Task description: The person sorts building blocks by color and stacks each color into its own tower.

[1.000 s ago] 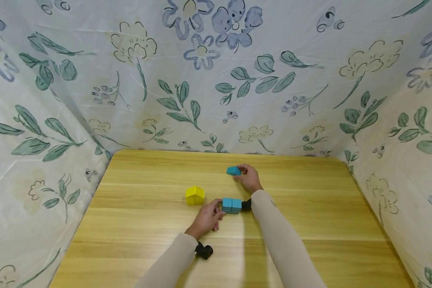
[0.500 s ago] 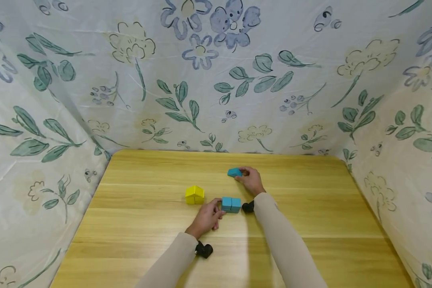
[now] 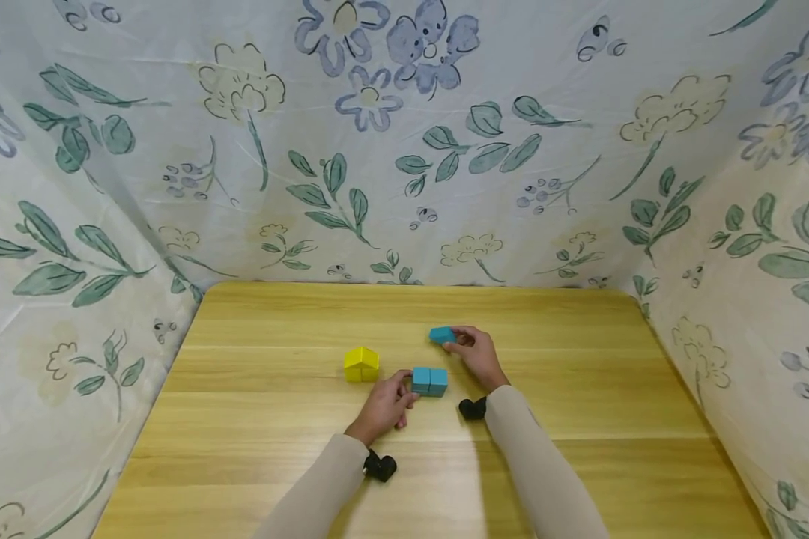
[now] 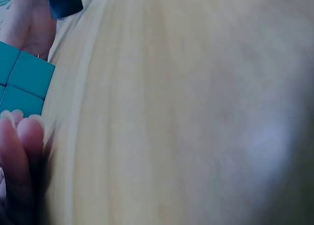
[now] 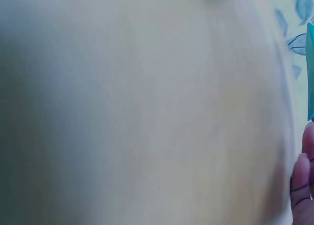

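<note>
In the head view, my right hand (image 3: 480, 354) pinches a blue triangular block (image 3: 442, 335) between thumb and fingers, behind a group of blue cubes (image 3: 429, 381). Only a sliver of that triangular block (image 5: 311, 77) shows at the edge of the right wrist view. The cubes stand in two columns, side by side; the left wrist view shows seams between the stacked cubes (image 4: 30, 75). My left hand (image 3: 380, 408) holds the left end of this group, forefinger at the back and thumb at the front. Its far contact is partly hidden.
A yellow house-shaped block stack (image 3: 361, 365) stands left of the blue cubes, with a pitched top. A wooden table (image 3: 256, 419) bears everything. Flowered cloth (image 3: 377, 180) hangs behind and at both sides. Black wrist cameras (image 3: 380, 466) stick out from both sleeves.
My right hand has come nearer to me with the triangular block, closing the distance to the blue cubes. The left hand and the cubes have stayed put.
</note>
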The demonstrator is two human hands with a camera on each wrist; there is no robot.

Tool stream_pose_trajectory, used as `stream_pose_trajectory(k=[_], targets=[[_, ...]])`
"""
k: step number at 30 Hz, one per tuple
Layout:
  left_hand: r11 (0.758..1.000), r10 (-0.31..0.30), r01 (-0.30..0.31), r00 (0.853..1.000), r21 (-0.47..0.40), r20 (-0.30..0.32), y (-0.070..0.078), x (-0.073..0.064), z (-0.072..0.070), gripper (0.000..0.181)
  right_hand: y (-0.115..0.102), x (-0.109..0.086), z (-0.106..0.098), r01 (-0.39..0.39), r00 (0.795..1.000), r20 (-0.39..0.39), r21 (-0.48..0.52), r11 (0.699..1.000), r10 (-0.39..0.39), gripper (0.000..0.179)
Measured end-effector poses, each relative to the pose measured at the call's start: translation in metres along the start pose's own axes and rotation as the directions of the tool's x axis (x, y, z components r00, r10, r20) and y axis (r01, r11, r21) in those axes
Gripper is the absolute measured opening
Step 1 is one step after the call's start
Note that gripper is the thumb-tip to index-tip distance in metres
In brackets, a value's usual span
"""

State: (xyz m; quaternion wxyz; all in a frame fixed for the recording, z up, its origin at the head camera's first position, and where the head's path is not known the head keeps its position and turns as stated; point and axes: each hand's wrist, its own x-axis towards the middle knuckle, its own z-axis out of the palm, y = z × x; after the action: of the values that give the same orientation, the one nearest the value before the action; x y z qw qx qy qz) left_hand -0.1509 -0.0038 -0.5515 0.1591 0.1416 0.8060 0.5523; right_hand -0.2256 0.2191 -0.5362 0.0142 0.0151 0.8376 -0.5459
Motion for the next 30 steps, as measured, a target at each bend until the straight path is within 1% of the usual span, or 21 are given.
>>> stream_pose_trajectory(k=[3,7,13,15,19,25,30], targets=[[1.000,-0.003,0.003,1.000,-0.007,0.001,-0.001,0.000,0.000,0.045,-0.004,-0.011,-0.005,0.014,1.000,0.005,0.020,1.000,-0.014,0.038],[1.000,-0.005,0.005,1.000,-0.009,0.002,-0.001,0.000,0.000,0.044,-0.013,-0.025,-0.011,0.058,0.998,0.004,0.015,0.998,-0.058,0.038],[1.000,-0.022,0.023,1.000,-0.019,0.006,0.003,-0.001,-0.001,0.043,-0.028,-0.044,-0.016,0.120,0.993,0.018,0.012,0.993,-0.120,0.038],[1.000,-0.025,0.025,1.000,-0.016,0.007,0.004,-0.001,-0.001,0.044,-0.031,-0.050,-0.016,0.143,0.989,0.022,0.010,0.990,-0.144,0.037],[1.000,-0.015,0.015,1.000,-0.008,0.004,0.003,0.000,-0.001,0.044,-0.038,-0.061,-0.014,0.162,0.986,0.025,0.004,0.987,-0.162,0.034],[1.000,-0.014,0.014,1.000,-0.009,0.004,0.001,0.001,0.000,0.044,-0.064,-0.084,-0.010,0.211,0.976,0.053,-0.008,0.977,-0.211,0.033],[1.000,-0.026,0.027,1.000,-0.011,0.008,0.003,0.000,-0.001,0.042,-0.072,-0.091,-0.007,0.224,0.971,0.087,-0.011,0.974,-0.223,0.033]])
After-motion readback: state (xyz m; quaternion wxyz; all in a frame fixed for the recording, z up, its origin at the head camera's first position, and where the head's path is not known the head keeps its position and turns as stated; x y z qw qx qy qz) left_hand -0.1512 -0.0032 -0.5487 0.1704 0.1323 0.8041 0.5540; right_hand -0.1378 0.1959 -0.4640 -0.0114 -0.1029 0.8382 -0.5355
